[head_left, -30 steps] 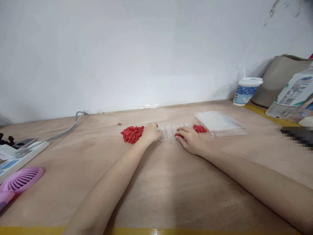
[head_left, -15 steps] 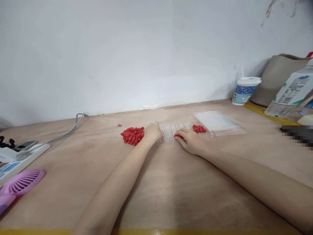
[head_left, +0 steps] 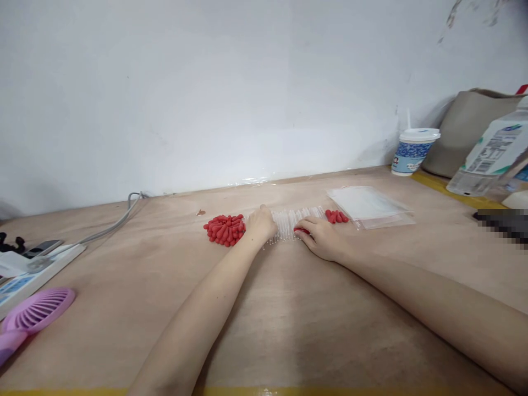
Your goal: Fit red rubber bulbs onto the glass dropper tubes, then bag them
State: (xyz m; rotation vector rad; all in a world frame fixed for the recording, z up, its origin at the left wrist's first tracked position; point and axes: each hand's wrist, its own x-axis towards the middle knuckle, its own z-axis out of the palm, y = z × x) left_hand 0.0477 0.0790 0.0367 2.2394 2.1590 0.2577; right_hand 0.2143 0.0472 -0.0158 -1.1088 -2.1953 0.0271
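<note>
A row of thin clear tubes point(head_left: 286, 225) lies side by side in the middle of the table. My left hand point(head_left: 261, 224) rests over the row's left end with its fingers curled closed, their tips hidden by the back of the hand. To its left is a pile of small red rubber bulbs point(head_left: 225, 231). At the right end, my right hand point(head_left: 319, 235) is closed round a red rubber bulb point(head_left: 303, 231), part of which shows under the fingers; whether it holds more than one I cannot tell. A smaller group of red bulbs point(head_left: 336, 216) lies just behind that hand.
Clear plastic bags point(head_left: 369, 206) lie flat at right. Farther right are a paper cup point(head_left: 414, 153) with a straw, a plastic bottle point(head_left: 487, 154) and a grey-brown bag point(head_left: 451, 126). Leftward are a power strip point(head_left: 45, 269), its cable point(head_left: 111, 224) and a pink fan point(head_left: 41, 309).
My left hand has shifted very slightly right over the tubes' left end. The right hand stays in place with the red bulb.
</note>
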